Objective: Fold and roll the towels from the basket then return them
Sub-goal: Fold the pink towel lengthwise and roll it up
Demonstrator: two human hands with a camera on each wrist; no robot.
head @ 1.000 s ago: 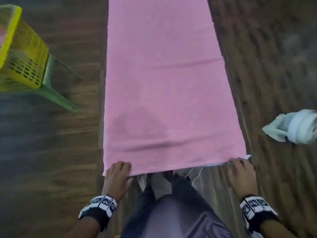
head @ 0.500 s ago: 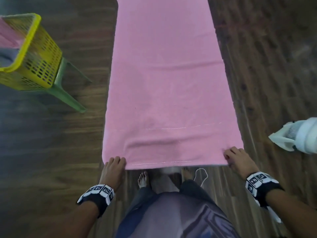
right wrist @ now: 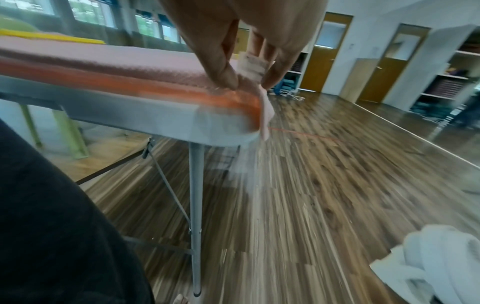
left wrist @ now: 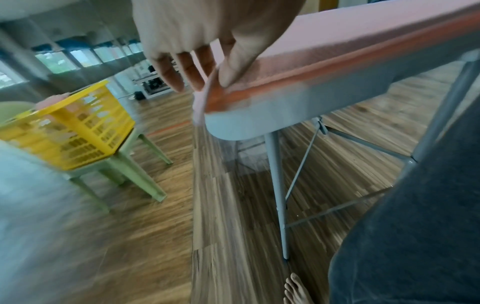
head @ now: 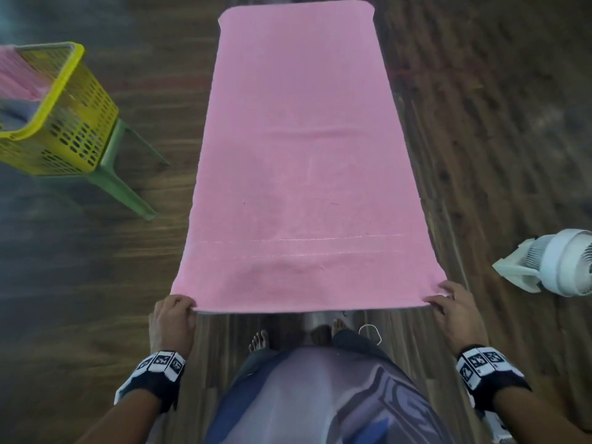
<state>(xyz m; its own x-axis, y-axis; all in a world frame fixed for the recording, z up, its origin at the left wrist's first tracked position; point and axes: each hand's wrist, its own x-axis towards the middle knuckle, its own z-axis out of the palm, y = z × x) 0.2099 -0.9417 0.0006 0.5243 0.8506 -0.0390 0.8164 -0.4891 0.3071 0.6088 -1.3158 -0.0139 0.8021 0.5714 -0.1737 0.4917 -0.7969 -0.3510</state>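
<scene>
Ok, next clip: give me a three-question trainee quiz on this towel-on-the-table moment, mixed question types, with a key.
1. True or false: the pink towel lies spread flat along the table.
2. Which part of the towel do the left hand and right hand hold? A) the far corners B) the near corners C) the middle of the long sides
3. Fill in: the yellow basket stands on the person's ___ side, opposite the white fan.

Key: 1 true; 2 B; 3 left.
</scene>
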